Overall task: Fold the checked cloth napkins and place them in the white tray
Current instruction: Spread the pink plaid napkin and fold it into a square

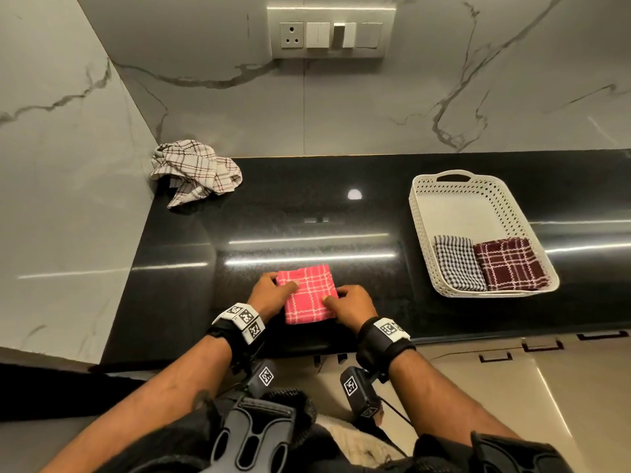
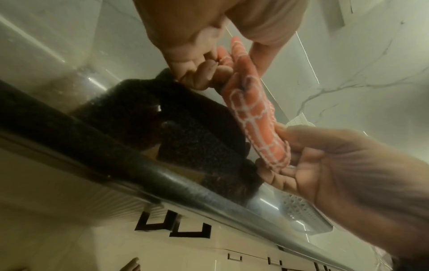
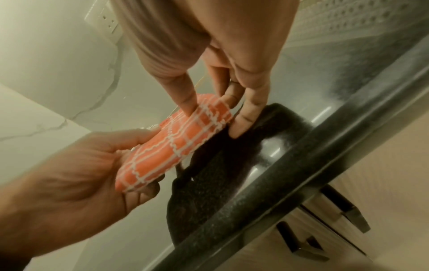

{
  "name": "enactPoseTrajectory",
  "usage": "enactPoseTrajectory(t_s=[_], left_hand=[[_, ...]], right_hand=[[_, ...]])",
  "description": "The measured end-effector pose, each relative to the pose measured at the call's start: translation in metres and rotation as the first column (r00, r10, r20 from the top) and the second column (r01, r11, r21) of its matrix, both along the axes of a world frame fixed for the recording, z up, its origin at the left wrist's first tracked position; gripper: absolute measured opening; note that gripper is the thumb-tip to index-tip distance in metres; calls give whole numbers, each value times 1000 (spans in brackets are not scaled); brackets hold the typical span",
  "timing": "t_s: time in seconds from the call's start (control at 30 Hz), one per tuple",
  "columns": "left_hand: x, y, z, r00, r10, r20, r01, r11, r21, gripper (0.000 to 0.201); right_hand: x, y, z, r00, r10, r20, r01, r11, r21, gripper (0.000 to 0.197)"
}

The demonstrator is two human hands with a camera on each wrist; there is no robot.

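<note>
A folded pink checked napkin [image 1: 309, 295] [image 2: 253, 110] [image 3: 176, 143] is at the near middle of the black counter [image 1: 307, 206]. My left hand [image 1: 285, 289] [image 2: 209, 67] pinches its left edge, thumb on top and fingers curled beneath. My right hand [image 1: 334, 302] [image 3: 209, 110] pinches its right edge the same way. The white perforated tray [image 1: 421, 233] stands at the right and holds a folded black-and-white checked napkin [image 1: 457, 262] beside a folded maroon checked napkin [image 1: 508, 264]. A crumpled white checked napkin [image 1: 194, 172] lies in the far left corner.
A marble side wall [image 1: 68, 199] closes off the counter on the left, and a marble back wall carries a switch panel [image 1: 329, 32]. The counter's rounded front edge [image 3: 278, 201] runs just under my wrists. Drawer fronts with dark handles [image 1: 543, 346] lie below.
</note>
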State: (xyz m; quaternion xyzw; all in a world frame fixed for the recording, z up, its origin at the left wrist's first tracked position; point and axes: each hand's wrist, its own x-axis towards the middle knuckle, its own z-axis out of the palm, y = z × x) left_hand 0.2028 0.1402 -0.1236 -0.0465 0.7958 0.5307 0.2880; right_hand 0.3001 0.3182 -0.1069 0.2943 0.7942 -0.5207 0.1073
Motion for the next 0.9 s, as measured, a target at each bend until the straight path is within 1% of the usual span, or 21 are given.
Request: enactPoseTrajectory(t_s=[0.07, 0.1, 0.13, 0.17, 0.2, 0.23, 0.27, 0.33, 0.37, 0.4, 0.47, 0.53, 0.6, 0.67, 0.73, 0.8, 0.9], left_hand=[[2, 3, 6, 998, -64, 22, 61, 993, 96, 35], [3, 6, 10, 996, -87, 32, 82, 987, 139, 33], [3, 10, 14, 993, -107, 43, 97, 978, 183, 39], [3, 13, 20, 992, -119, 51, 105, 969, 224, 50], [3, 19, 27, 990, -131, 50, 114, 960, 257, 59], [2, 27, 32, 989, -144, 45, 125, 949, 289, 64], [-1, 34, 35, 986, -159, 47, 136, 938, 317, 65], [-5, 56, 49, 978, -201, 55, 165, 909, 383, 57], [-7, 74, 58, 973, -227, 46, 189, 891, 412, 50], [-11, 94, 68, 967, -253, 20, 222, 881, 418, 42], [-18, 138, 88, 949, -301, -96, 315, 874, 370, 29], [-25, 181, 108, 914, -356, -195, 403, 858, 318, 28], [-36, 225, 125, 866, -423, -265, 484, 842, 239, 28], [-49, 271, 136, 814, -505, -287, 557, 818, 142, 27], [-64, 322, 141, 760, -569, -314, 602, 798, 10, 26], [-76, 365, 140, 711, -626, -320, 626, 771, -118, 24], [-88, 416, 127, 698, -668, -259, 619, 744, -252, 17]], right_hand=[[7, 8, 2, 998, -57, 6, 57, 989, -137, 9], [10, 13, 2, 997, -80, 11, 80, 976, -203, 9], [13, 18, 4, 996, -94, 9, 94, 965, -245, 14], [15, 23, 5, 992, -122, -9, 115, 954, -275, 28], [17, 30, 7, 988, -153, -24, 139, 945, -295, 48], [20, 38, 9, 983, -179, -41, 157, 933, -323, 63], [22, 45, 19, 981, -186, -62, 153, 924, -350, 64], [28, 65, 40, 980, -176, -93, 123, 903, -411, 40], [31, 80, 51, 976, -185, -116, 119, 895, -430, 31], [34, 97, 64, 968, -200, -152, 119, 897, -426, 29], [36, 134, 85, 948, -240, -208, 144, 909, -392, 32], [36, 173, 106, 941, -240, -236, 156, 932, -328, 30], [31, 217, 124, 937, -223, -270, 169, 963, -210, 25], [22, 262, 138, 937, -229, -262, 208, 973, -104, 24], [8, 310, 138, 944, -237, -228, 232, 972, -45, 22], [-9, 350, 129, 963, -204, -176, 217, 975, 54, 13], [-30, 395, 111, 988, -138, -67, 149, 970, 192, 8]])
